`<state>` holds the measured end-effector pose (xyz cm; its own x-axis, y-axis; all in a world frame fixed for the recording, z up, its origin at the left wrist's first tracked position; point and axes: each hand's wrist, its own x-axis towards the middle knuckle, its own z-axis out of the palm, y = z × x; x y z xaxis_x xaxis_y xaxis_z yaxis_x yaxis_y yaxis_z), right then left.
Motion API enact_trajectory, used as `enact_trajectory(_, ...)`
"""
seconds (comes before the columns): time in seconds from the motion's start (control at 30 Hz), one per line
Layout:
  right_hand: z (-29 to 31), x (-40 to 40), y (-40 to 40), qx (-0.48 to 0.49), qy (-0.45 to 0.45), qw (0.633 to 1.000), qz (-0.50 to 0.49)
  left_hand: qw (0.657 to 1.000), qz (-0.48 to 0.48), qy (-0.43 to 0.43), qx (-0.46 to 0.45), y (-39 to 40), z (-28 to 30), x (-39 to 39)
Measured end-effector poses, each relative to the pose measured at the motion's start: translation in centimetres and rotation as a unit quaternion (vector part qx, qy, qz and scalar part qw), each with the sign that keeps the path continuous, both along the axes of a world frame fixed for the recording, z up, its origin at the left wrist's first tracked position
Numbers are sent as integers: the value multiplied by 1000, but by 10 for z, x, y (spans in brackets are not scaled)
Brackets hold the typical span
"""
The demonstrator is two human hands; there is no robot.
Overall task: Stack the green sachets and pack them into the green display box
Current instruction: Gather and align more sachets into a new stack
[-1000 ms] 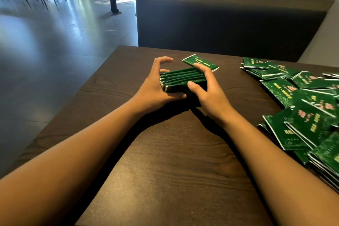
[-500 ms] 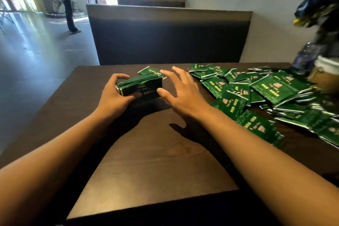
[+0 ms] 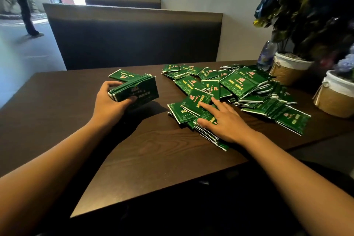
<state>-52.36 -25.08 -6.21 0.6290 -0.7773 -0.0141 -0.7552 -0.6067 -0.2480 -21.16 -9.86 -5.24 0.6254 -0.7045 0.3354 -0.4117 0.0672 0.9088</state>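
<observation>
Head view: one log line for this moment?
left hand: grips sachet stack | right hand: flat on loose sachets | display box: not in view

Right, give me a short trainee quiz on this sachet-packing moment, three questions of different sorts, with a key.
1. True or false: the left hand grips a stack of sachets.
2. Multiple choice: the right hand is
A. lifting the bottle
B. resting with straight fingers on the loose pile of sachets
C. holding a pot
3. Fill in: a single sachet lies on the table just behind the ____.

Key: 1 true; 2 B; 3 stack.
</observation>
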Motion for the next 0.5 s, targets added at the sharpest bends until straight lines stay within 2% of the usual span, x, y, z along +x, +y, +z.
enact_trajectory(0.17,-5,58,23,-15,-30,997,65,1000,18,-7,6,18,1,20)
enact_trajectory(0.3,-6,120,43,-22,-34,994,105,996,85,-35,-22,44,1,53)
enact_trajectory(0.5,-9,206,57,-16,-51,993,100,984,169,-26,-48,70,-4,101)
